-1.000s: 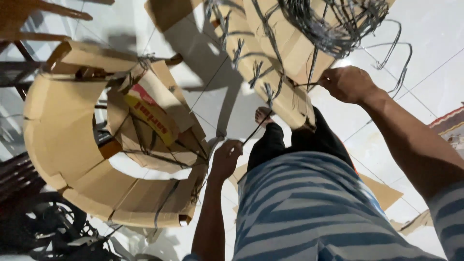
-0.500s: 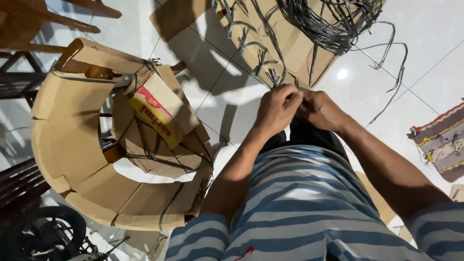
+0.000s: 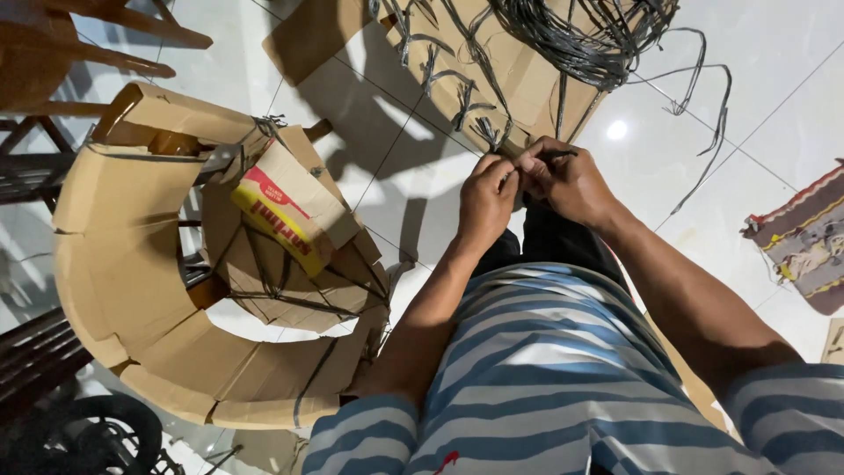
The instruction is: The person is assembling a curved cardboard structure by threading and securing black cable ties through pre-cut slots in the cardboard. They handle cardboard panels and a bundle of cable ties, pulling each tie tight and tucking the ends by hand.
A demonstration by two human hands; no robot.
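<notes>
Head view: my left hand and right hand meet, both pinching a thin wire strand at the near edge of the cardboard sheet, running away from me.

Two hands, the left hand and right hand, meet over one flat cardboard sheet carrying one tangle of grey wire. One curved cardboard structure stands alongside, with one woven rug on the tiled floor.
</notes>
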